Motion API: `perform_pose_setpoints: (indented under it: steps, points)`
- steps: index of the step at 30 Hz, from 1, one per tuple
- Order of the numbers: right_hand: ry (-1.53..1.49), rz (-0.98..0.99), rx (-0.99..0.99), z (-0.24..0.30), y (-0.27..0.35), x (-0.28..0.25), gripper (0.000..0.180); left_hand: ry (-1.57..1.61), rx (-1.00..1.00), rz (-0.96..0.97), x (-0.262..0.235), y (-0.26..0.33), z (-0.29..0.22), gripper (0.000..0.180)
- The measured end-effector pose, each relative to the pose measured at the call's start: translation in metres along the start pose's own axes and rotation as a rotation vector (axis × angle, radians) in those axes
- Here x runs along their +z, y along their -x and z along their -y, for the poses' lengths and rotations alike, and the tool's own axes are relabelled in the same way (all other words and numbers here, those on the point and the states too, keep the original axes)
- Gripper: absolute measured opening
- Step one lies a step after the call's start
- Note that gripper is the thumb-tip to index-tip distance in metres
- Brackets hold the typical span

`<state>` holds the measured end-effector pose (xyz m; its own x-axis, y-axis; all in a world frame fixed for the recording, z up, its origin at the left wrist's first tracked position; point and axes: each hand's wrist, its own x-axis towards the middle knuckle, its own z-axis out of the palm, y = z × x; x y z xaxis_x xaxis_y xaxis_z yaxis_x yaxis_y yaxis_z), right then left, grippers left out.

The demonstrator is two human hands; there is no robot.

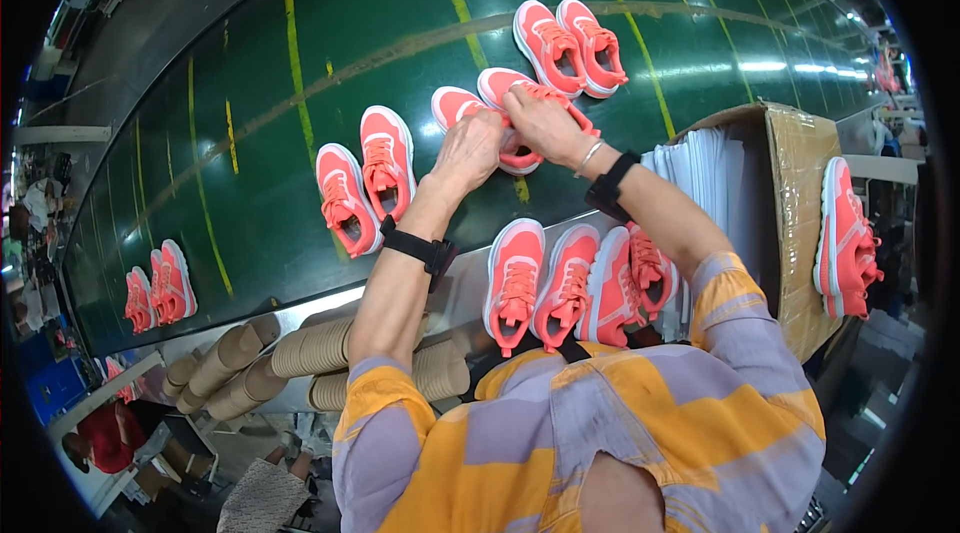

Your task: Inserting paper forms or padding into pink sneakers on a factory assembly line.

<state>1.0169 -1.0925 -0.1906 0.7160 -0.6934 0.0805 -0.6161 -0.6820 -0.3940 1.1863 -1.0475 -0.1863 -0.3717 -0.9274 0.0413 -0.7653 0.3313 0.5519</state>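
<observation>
Two coral-pink sneakers with white soles lie side by side on the green conveyor belt, under my hands. My left hand (470, 147) is closed on the left sneaker (456, 106) of this pair, near its opening. Bent over the right sneaker (503, 85), my right hand (547, 127) has its fingers curled at the laces and tongue. Whatever the fingertips pinch is hidden beneath them. Another coral pair (365, 173) rests just left of my left hand. Beyond my right hand sits a further pair (570, 48).
Several coral sneakers (517, 278) stand along the ledge against my body. At right, a cardboard box (800, 223) holds white paper sheets (705, 173), with a sneaker (848, 238) past it. Stacked brown paper-pulp forms (310, 350) lie at lower left. More sneakers (172, 283) sit far left.
</observation>
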Motion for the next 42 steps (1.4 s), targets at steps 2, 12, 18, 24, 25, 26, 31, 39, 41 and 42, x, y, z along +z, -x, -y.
perform_pose_setpoints:
  steps: [2,12,18,24,25,26,31,39,41,42]
  points:
    - [0.083,0.074,-0.105,-0.009,-0.013,0.017,0.031,-0.074,0.01,0.036,-0.002,0.0,-0.001,0.015]
    - [-0.04,0.106,-0.082,-0.012,-0.022,0.014,0.028,-0.033,-0.027,-0.149,0.002,0.013,-0.001,0.016]
    - [0.213,-0.175,0.554,-0.013,0.042,-0.044,0.038,-0.288,-0.073,0.016,-0.012,0.033,0.003,0.022]
    - [-0.092,0.077,0.424,0.012,0.006,0.006,0.034,-0.176,-0.449,-0.145,-0.011,0.03,0.0,0.038]
    - [-0.094,0.084,0.423,0.011,0.005,0.001,0.034,-0.261,-0.429,-0.112,-0.014,0.041,0.011,0.037]
    - [-0.054,-0.112,0.316,0.019,-0.002,-0.011,0.037,-0.373,-0.433,-0.081,-0.02,0.059,0.035,0.032]
    - [0.472,-0.031,0.426,-0.092,0.021,-0.06,0.07,-0.513,-0.351,-0.072,-0.069,0.074,0.064,0.049]
    - [0.429,-0.069,0.282,-0.091,0.016,-0.006,0.033,-0.2,-0.226,-0.314,-0.118,0.141,0.034,0.035]
    - [0.359,-0.032,0.286,-0.043,0.014,0.002,0.033,0.031,-0.176,-0.366,-0.125,0.179,-0.007,0.027]
    - [0.306,-0.005,0.312,-0.012,0.015,0.005,0.034,0.052,-0.122,-0.362,-0.128,0.203,-0.028,0.024]
